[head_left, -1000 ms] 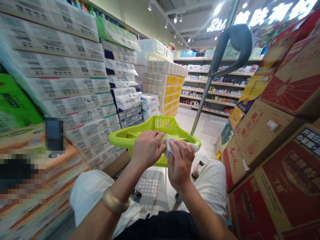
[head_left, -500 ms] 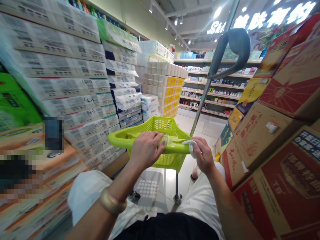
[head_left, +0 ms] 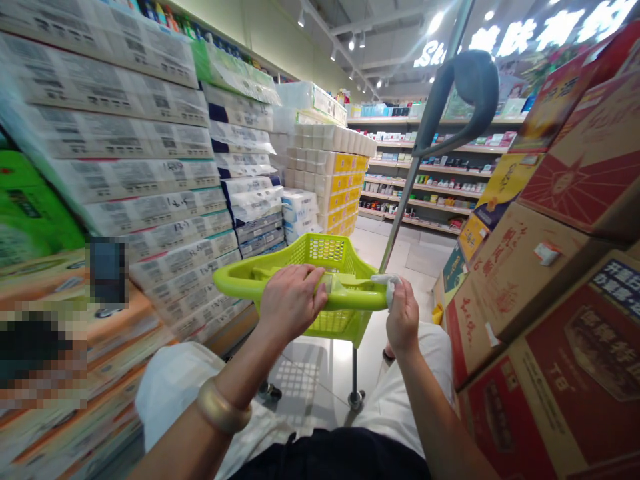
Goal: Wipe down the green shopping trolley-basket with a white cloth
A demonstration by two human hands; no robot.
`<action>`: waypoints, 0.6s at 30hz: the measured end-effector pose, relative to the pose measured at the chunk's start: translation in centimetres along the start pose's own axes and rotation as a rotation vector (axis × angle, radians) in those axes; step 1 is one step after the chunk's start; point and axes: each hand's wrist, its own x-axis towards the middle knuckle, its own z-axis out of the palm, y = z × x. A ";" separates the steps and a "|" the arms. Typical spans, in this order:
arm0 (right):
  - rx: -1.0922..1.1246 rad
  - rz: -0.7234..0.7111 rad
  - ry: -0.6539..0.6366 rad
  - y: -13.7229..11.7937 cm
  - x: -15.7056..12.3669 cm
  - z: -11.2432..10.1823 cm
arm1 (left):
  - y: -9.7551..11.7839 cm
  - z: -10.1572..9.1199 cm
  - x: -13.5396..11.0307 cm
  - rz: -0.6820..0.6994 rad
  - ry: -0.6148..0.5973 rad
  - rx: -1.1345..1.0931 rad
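Observation:
A lime green shopping basket cart [head_left: 240, 279] stands in front of me on the shop floor, its grey handle [head_left: 470, 87] rising on a pole to the upper right. My left hand [head_left: 293, 300] grips the near rim of the basket, fingers curled over it. My right hand [head_left: 403, 313] is closed on a white wipe [head_left: 391, 283] and presses it against the rim's right corner. A gold bangle [head_left: 220, 410] sits on my left forearm.
Stacked packs of tissue paper [head_left: 145, 173] wall the left side. Red and brown cardboard cartons [head_left: 555, 267] are piled on the right. Shelves of goods [head_left: 430, 187] line the far end of the tiled aisle [head_left: 410, 257]. My knees in white trousers [head_left: 175, 387] are below.
My right hand has slid with the wipe from the middle of the near rim to the right corner. The left hand has stayed on the rim.

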 end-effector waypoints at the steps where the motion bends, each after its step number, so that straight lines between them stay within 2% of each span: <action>1: -0.041 -0.046 0.019 -0.4 -0.4 0.3 | -0.1 0.0 0.0 0.001 0.001 0.003; 6: -0.327 -0.368 0.026 -1.8 -2.3 1.0 | -0.3 -0.1 -0.1 0.011 0.005 0.006; 9: -0.499 -0.475 -0.036 -2.9 -3.2 1.3 | -0.4 0.0 -0.1 0.018 0.014 0.004; 13: -0.723 -0.498 -0.255 -5.2 -3.1 2.0 | -0.5 0.2 0.0 0.026 0.031 0.006; 18: -0.984 -0.379 -0.571 -8.0 -0.4 2.7 | -0.5 0.4 0.0 0.033 0.038 0.001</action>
